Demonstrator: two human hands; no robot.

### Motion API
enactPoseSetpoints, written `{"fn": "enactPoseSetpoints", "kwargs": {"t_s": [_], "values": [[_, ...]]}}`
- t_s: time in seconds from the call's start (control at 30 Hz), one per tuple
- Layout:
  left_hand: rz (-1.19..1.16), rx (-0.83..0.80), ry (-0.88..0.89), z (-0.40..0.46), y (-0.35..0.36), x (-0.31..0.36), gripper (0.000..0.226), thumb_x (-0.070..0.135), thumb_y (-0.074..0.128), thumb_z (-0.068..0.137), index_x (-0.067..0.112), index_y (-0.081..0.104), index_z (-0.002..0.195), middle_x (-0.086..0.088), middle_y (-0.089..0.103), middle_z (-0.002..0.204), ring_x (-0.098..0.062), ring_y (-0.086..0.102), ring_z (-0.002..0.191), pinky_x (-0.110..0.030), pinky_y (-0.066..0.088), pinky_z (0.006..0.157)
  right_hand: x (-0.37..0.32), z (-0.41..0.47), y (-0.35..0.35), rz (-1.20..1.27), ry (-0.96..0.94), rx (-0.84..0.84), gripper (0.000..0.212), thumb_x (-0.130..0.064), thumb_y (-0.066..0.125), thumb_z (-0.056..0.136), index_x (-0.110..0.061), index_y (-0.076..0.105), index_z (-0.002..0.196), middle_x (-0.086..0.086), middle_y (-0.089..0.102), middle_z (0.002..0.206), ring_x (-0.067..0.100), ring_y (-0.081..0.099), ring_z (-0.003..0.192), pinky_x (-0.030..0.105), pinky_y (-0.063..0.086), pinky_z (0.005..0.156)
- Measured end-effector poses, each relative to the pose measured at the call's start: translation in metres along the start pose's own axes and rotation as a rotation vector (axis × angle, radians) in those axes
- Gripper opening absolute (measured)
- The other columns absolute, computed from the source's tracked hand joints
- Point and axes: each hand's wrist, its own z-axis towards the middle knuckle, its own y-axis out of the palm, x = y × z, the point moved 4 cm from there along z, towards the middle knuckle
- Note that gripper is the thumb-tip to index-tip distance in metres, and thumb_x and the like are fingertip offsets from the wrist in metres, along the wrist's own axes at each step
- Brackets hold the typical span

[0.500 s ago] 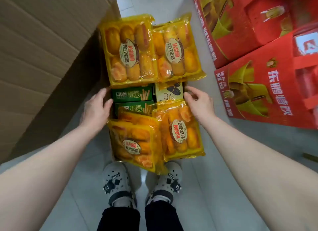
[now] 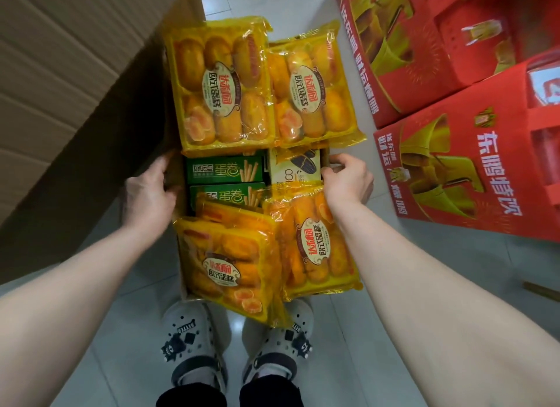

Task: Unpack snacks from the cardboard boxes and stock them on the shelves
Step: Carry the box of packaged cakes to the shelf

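The box (image 2: 178, 176) is gripped on both sides. The left hand (image 2: 148, 194) is curled over its left wall, fingers hooked over the edge; the right hand (image 2: 348, 181) is clamped on the right edge, fingertips (image 2: 328, 172) tucked in beside a pale packet (image 2: 295, 167). Neither hand is closed on a snack itself.

Between the hands, two green egg-roll boxes (image 2: 224, 170) are seen lying flat, touching the pale packet. Just beyond the grip, two yellow cake packs (image 2: 221, 82) are laid side by side over the box's far end. On the near side, two more cake packs (image 2: 315, 243) are piled above the person's shoes (image 2: 191, 346), one tilted across the other. The box is so full that little of its cardboard can be seen.

The step in hand is judged to be lifting or shifting the loaded box, with unpacking not yet begun. No shelves are in view. For the next move, an even pull from both sides is called for, since the loose top packs could slide off.

Further out to the right, red gift cartons (image 2: 454, 164) are stood on the floor; to the left, a large cardboard carton (image 2: 75, 73) is seen.
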Motion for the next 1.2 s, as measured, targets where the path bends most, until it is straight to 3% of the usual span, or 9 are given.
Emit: {"fn": "enactPoseSetpoints", "kwargs": {"t_s": [0.13, 0.23, 0.4, 0.53, 0.63, 0.87, 1.07, 1.2], "values": [[-0.029, 0.020, 0.009, -0.007, 0.003, -0.001, 0.059, 0.003, 0.060, 0.092, 0.030, 0.050, 0.143, -0.017, 0.069, 0.116, -0.038, 0.067, 0.099, -0.050, 0.056, 0.090, 0.008, -0.014, -0.006, -0.046, -0.002, 0.032, 0.024, -0.019, 0.063, 0.094, -0.024, 0.075, 0.115, 0.011, 0.073, 0.112, 0.032, 0.062, 0.102, 0.026, 0.034, 0.075], [-0.073, 0.014, 0.014, -0.025, 0.005, -0.003, 0.062, 0.001, 0.059, 0.091, 0.032, 0.049, 0.144, -0.013, 0.069, 0.122, -0.033, 0.067, 0.105, -0.040, 0.051, 0.098, 0.027, -0.032, -0.013, -0.060, 0.015, 0.033, 0.025, -0.018, 0.062, 0.095, -0.021, 0.076, 0.115, 0.012, 0.073, 0.111, 0.034, 0.063, 0.103, 0.026, 0.036, 0.077], [-0.080, -0.054, 0.024, -0.068, 0.008, -0.006, 0.063, 0.003, 0.056, 0.092, 0.038, 0.047, 0.144, -0.006, 0.068, 0.126, -0.026, 0.067, 0.108, -0.025, 0.042, 0.095, 0.065, -0.071, -0.034, -0.044, 0.067, 0.051, 0.023, -0.018, 0.061, 0.095, -0.019, 0.077, 0.112, 0.012, 0.075, 0.106, 0.031, 0.062, 0.097, 0.025, 0.038, 0.078], [-0.075, -0.103, 0.044, -0.105, 0.004, -0.002, 0.063, 0.004, 0.056, 0.091, 0.038, 0.048, 0.143, -0.006, 0.067, 0.127, -0.027, 0.066, 0.109, -0.033, 0.049, 0.093, 0.092, -0.105, -0.063, -0.032, 0.120, 0.066, 0.020, -0.016, 0.062, 0.094, -0.018, 0.079, 0.104, 0.012, 0.075, 0.098, 0.024, 0.051, 0.079, 0.024, 0.036, 0.073], [-0.026, -0.108, 0.084, -0.137, -0.009, 0.005, 0.063, 0.005, 0.058, 0.091, 0.039, 0.049, 0.142, -0.008, 0.071, 0.119, -0.029, 0.069, 0.100, -0.031, 0.050, 0.081, 0.107, -0.132, -0.090, -0.025, 0.156, 0.072, 0.020, -0.016, 0.062, 0.093, -0.018, 0.079, 0.103, 0.011, 0.075, 0.097, 0.030, 0.059, 0.084, 0.024, 0.038, 0.072], [0.024, -0.040, 0.104, -0.221, -0.060, 0.030, 0.066, 0.006, 0.063, 0.087, 0.041, 0.050, 0.142, -0.010, 0.074, 0.109, -0.032, 0.068, 0.099, -0.045, 0.054, 0.090, 0.122, -0.201, -0.166, -0.007, 0.126, 0.083, 0.017, -0.015, 0.062, 0.092, -0.016, 0.079, 0.093, 0.010, 0.075, 0.089, 0.024, 0.052, 0.075, 0.027, 0.039, 0.069], [-0.023, 0.059, 0.128, -0.310, -0.120, 0.039, 0.067, 0.003, 0.062, 0.086, 0.036, 0.050, 0.143, -0.010, 0.073, 0.112, -0.030, 0.068, 0.102, -0.047, 0.052, 0.096, 0.114, -0.269, -0.241, -0.039, 0.016, 0.060, 0.023, -0.018, 0.062, 0.093, -0.021, 0.079, 0.107, 0.012, 0.075, 0.100, 0.033, 0.063, 0.093, 0.033, 0.048, 0.081], [-0.083, 0.105, 0.098, -0.371, -0.162, 0.032, 0.062, 0.008, 0.063, 0.089, 0.037, 0.051, 0.142, -0.008, 0.073, 0.115, -0.027, 0.068, 0.106, -0.044, 0.051, 0.099, 0.104, -0.321, -0.282, -0.038, -0.053, 0.072, 0.023, -0.016, 0.064, 0.090, -0.022, 0.079, 0.106, 0.015, 0.075, 0.102, 0.037, 0.064, 0.099, 0.037, 0.049, 0.088]]}}
